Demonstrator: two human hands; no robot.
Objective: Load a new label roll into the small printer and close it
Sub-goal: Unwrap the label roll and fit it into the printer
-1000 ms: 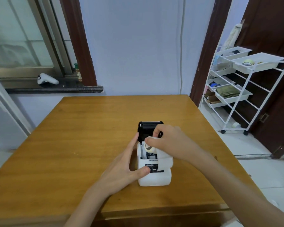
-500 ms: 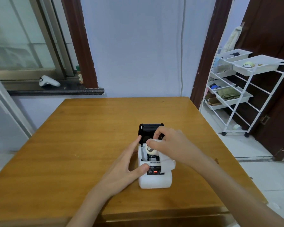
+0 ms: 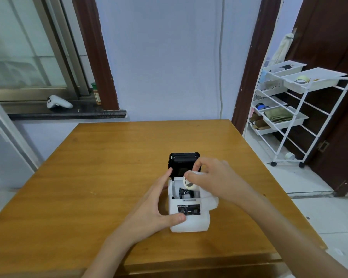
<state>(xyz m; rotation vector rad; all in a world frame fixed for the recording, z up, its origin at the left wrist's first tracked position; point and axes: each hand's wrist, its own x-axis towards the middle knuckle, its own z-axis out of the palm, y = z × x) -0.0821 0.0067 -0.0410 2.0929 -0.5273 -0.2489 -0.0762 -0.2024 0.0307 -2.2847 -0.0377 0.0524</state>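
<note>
A small white printer (image 3: pixel 189 221) stands near the front of the wooden table (image 3: pixel 109 177), its black lid (image 3: pixel 183 162) flipped up at the back. The roll bay is open and dark parts show inside. My right hand (image 3: pixel 215 177) pinches a white label roll (image 3: pixel 189 183) just above the bay, with a loose strip of white label paper (image 3: pixel 210 199) draping over the printer's right side. My left hand (image 3: pixel 155 207) braces the printer's left side, thumb on its front corner, fingers along its left wall up to the lid hinge.
A white wire rack (image 3: pixel 289 109) with trays of tape and cloth stands on the floor to the right. A white game controller (image 3: pixel 58 102) and a small bottle (image 3: pixel 95 93) sit on the window ledge at the back left.
My right hand has lifted the label roll slightly over the open bay and the paper tail has shifted right. The red light on the front panel no longer shows.
</note>
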